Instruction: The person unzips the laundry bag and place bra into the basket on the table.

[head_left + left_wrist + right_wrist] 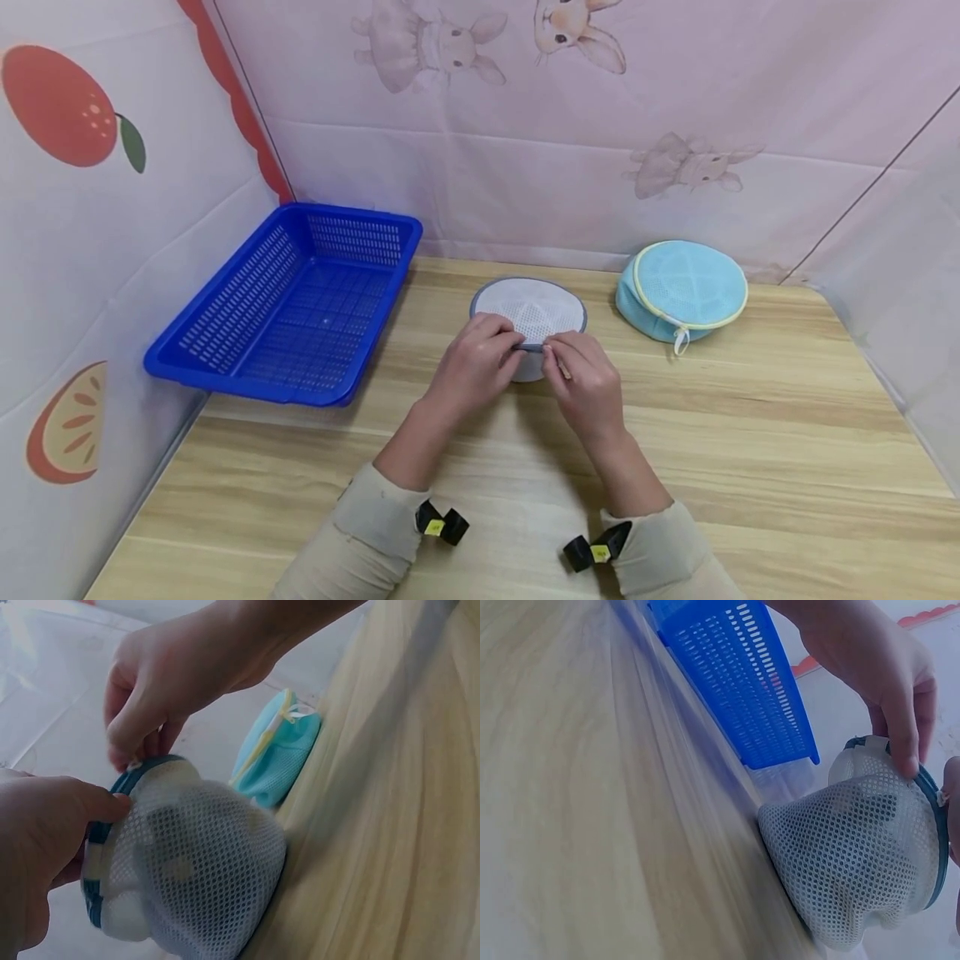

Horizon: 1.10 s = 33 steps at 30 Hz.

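A white mesh laundry bag (529, 302) with a dark blue-grey zipped rim stands upright on the table. My left hand (474, 364) pinches the near side of its rim between thumb and fingers. Just to the right, my right hand (588, 387) pinches the zipper at the rim, where a small white pull (942, 798) shows in the right wrist view. Faint darker shapes show through the mesh (217, 862) in the left wrist view, but what they are I cannot tell. Fingers cover part of the near rim.
A blue plastic basket (351, 400) with slotted walls stands at the left. To the right of the white bag sits a light-blue mesh bag (686, 287) with a yellow rim and a white pull. Fabric walls (525, 192) border the wooden table (750, 417) at the back and sides.
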Motion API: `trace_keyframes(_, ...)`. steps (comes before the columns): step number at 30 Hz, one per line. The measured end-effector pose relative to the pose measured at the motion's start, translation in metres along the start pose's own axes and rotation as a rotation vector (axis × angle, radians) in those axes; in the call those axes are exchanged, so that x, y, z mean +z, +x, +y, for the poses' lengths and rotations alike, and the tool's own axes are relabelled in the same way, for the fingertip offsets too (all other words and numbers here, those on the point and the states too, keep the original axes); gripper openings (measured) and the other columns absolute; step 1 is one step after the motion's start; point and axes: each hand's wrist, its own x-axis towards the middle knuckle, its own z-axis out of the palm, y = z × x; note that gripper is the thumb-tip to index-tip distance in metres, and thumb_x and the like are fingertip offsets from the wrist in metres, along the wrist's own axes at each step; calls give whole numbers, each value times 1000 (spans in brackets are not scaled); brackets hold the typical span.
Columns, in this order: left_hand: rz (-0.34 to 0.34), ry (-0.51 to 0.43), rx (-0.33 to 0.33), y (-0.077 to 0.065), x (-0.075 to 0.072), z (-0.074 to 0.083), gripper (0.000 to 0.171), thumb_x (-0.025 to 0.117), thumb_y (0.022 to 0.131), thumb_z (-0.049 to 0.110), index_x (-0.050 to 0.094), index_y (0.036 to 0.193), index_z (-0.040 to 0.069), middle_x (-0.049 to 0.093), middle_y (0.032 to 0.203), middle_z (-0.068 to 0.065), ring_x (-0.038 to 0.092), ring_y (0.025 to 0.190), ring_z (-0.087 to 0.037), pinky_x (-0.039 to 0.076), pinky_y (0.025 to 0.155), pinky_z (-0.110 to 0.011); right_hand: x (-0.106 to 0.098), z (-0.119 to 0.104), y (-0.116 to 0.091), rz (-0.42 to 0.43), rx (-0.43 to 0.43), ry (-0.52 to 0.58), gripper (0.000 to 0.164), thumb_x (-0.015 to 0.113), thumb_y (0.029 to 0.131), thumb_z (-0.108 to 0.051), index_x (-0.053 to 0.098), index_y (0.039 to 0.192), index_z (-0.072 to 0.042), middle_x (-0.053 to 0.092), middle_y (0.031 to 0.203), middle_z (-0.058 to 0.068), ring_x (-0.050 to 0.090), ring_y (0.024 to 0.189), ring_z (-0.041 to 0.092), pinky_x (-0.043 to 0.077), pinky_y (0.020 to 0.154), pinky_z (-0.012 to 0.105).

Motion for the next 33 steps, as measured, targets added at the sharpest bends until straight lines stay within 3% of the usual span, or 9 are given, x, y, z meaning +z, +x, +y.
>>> trace_keyframes(10,46,32,52,-1,6,10,15,73,88,16,78,100,8,67,96,-1,58,95,-17,50,85,-25,5,-7,-3,17,-64,49,13,68,87,-5,74,92,5,72,92,13,67,87,26,56,80,36)
trace_keyframes(33,53,-36,46,-2,-3,-4,8,75,87,13,78,94,9,67,95,-2,59,95,-17,52,86,-27,1,0,-2,68,-39,24,15,65,88,-6,74,89,6,73,91,16,68,88,30,56,83,39)
